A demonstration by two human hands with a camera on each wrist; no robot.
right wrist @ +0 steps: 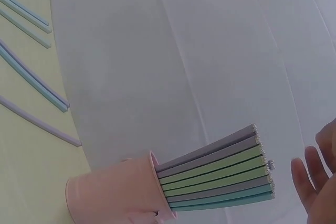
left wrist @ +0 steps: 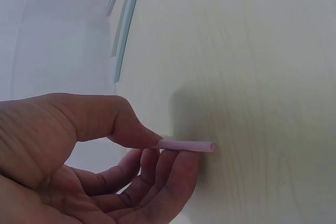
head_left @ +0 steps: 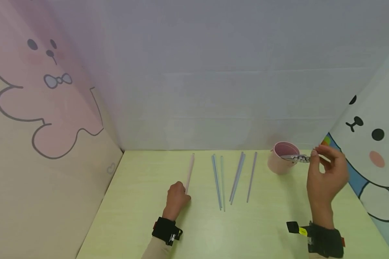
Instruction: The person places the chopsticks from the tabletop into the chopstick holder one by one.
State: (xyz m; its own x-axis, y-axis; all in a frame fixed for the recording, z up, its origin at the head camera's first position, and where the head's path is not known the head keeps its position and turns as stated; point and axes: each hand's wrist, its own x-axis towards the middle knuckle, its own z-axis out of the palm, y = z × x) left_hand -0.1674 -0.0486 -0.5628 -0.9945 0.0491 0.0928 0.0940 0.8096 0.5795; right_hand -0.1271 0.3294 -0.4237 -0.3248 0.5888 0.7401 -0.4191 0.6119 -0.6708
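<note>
My left hand (head_left: 176, 199) pinches a pale pink straw (head_left: 189, 171) near its close end. In the left wrist view, thumb and fingers hold that straw (left wrist: 186, 146), its open end poking out past the fingertips. At the right, my right hand (head_left: 327, 176) is raised beside a pink bucket (head_left: 277, 166), fingers bent. A bundle of purple, green and teal straws (right wrist: 215, 169) leans out of the bucket. The right wrist view shows the visible fingers (right wrist: 315, 169) apart from the bundle's ends; the thumb tip is out of that view.
Between the hands, several blue, green and purple straws lie lengthwise on the pale yellow table (head_left: 240, 230), among them a blue pair (head_left: 217, 183) and a lone purple straw (head_left: 251, 178). A white cloth wall (head_left: 214, 108) stands behind the table; printed cloths hang at both sides.
</note>
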